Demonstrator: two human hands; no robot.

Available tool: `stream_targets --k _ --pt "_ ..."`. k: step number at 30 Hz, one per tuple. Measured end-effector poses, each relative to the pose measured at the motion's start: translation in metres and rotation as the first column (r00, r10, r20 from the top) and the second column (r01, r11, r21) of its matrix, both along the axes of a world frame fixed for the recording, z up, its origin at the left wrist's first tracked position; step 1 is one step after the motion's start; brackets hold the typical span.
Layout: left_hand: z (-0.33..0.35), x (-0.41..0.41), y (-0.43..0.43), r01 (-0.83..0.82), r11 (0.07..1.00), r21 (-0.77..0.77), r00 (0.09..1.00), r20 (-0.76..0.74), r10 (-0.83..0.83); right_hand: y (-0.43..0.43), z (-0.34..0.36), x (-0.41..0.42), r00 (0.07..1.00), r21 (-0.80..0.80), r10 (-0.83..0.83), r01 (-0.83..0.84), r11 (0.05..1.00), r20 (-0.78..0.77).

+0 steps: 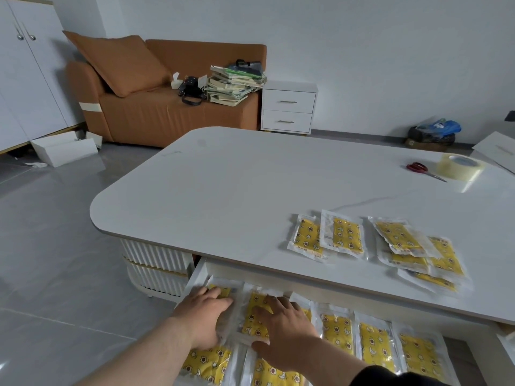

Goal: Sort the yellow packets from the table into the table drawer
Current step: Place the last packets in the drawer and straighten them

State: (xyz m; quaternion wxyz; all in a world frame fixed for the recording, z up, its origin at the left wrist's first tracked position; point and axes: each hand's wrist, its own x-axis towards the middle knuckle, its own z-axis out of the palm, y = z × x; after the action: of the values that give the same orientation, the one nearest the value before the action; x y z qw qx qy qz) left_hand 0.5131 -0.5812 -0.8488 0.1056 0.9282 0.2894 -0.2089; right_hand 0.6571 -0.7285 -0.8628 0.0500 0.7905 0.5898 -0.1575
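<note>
Several yellow star-patterned packets in clear wrap lie in the open table drawer, under the white table's front edge. My left hand lies flat on a packet at the drawer's far left corner. My right hand presses with spread fingers on the neighbouring packet. More packets fill the drawer to the right and in front. On the tabletop, a loose group of yellow packets lies at the right, some overlapping.
Red-handled scissors and a roll of clear tape sit at the table's far right. Beyond stand a brown sofa with books, a white nightstand and a white box on the floor.
</note>
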Motion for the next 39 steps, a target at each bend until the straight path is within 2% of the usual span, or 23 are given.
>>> stream_targets --k 6,11,27,33,39 --pt "-0.003 0.002 -0.001 0.008 1.0 0.026 0.999 0.046 -0.009 0.008 -0.003 -0.009 1.0 0.026 -0.016 0.016 1.0 0.008" --pt "-0.004 0.002 0.0 0.016 0.999 0.04 1.0 0.001 -0.016 0.009 -0.004 -0.012 0.997 0.05 -0.037 0.04 0.998 -0.072" --pt "-0.011 0.004 0.002 -0.006 0.999 0.041 1.0 -0.012 0.006 0.006 -0.002 -0.009 0.993 0.073 -0.097 0.101 0.992 -0.06" --pt "-0.012 0.005 0.002 0.004 0.999 0.038 0.998 -0.063 -0.002 0.001 -0.002 -0.007 0.998 0.03 -0.017 0.018 0.999 -0.056" --pt "-0.016 0.008 -0.002 -0.021 0.998 0.059 0.999 -0.031 0.023 -0.005 0.0 -0.004 0.999 0.013 -0.01 0.011 1.0 -0.053"
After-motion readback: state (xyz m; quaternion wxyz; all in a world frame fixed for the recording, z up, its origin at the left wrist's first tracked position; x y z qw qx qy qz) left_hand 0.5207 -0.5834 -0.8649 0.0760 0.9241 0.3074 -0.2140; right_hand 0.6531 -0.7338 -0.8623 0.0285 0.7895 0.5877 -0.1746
